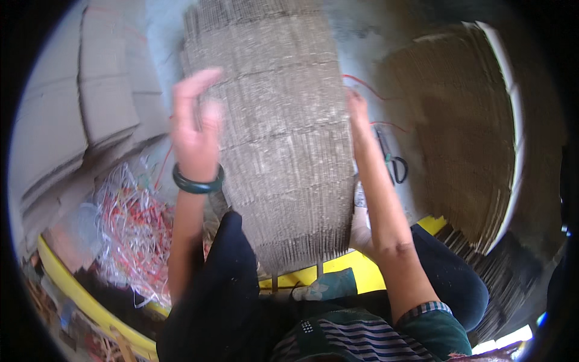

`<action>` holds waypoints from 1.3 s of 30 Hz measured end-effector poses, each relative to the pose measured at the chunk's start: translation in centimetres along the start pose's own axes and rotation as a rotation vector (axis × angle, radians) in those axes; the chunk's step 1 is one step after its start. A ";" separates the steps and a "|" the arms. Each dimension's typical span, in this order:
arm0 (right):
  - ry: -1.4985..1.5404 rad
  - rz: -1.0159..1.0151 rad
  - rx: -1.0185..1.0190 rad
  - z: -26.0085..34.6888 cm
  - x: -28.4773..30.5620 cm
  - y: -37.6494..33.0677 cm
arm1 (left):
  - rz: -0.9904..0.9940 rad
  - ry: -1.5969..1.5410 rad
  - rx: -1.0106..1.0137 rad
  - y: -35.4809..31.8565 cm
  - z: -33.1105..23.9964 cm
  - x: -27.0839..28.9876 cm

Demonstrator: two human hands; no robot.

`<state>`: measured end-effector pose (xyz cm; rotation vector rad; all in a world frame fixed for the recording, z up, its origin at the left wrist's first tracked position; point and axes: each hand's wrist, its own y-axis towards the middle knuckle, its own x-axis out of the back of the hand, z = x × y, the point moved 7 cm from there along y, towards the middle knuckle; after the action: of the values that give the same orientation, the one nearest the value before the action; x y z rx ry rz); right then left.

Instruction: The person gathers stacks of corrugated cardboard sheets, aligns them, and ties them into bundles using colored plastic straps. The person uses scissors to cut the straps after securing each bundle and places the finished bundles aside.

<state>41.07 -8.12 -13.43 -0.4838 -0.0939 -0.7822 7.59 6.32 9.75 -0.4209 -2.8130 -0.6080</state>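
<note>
Pale, fairly even light is falling across the upper middle, whitening the ridges of the corrugated cardboard stack [283,133], while the dark trousers [217,277] are sinking into near-black. Motion blur is smearing the left hand [199,142], its fingers worst. White glare [505,341] is burning out at lower right. Fisheye distortion is bowing the right-hand cardboard stack [458,133], and black vignetting is swallowing the corners.
</note>
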 end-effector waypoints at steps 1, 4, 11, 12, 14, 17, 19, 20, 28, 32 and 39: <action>0.004 0.004 0.015 0.0 0.0 0.8 | -0.276 -0.096 0.224 -0.9 2.7 3.7; 0.119 0.105 -0.036 0.3 -1.7 1.4 | -0.497 -0.271 0.463 -8.1 12.9 10.6; 0.251 0.220 -0.130 0.3 -2.1 2.4 | -0.331 -0.176 1.041 -17.8 20.8 4.4; 0.271 0.248 -0.145 0.4 -2.9 2.3 | -0.326 0.037 0.894 -16.8 21.1 4.8; 0.309 0.289 -0.170 0.6 -3.6 2.1 | -0.217 0.390 0.759 -14.6 22.0 4.5; 0.394 0.312 -0.208 1.1 -3.0 1.6 | -0.033 0.651 0.810 -11.9 21.7 2.7; 0.501 0.315 -0.249 1.6 -2.9 0.0 | 0.123 0.688 0.834 -10.3 20.6 1.5; 0.589 0.325 -0.278 2.6 -3.8 -1.2 | 0.062 0.698 0.818 -10.2 20.5 1.8; 0.247 -0.020 -0.057 -5.2 2.5 6.6 | -0.463 -0.188 0.805 -11.2 22.5 2.2; 0.377 -0.329 0.013 -4.3 1.9 5.0 | -0.517 -0.241 0.777 -11.3 22.5 2.9; 0.622 0.053 -0.078 -4.7 -0.3 6.6 | -0.450 -0.147 0.661 -9.7 22.9 1.3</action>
<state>44.96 -6.07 -20.23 -0.2973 0.5265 -0.8563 -0.51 8.06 -13.75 0.3087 -3.0315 0.3158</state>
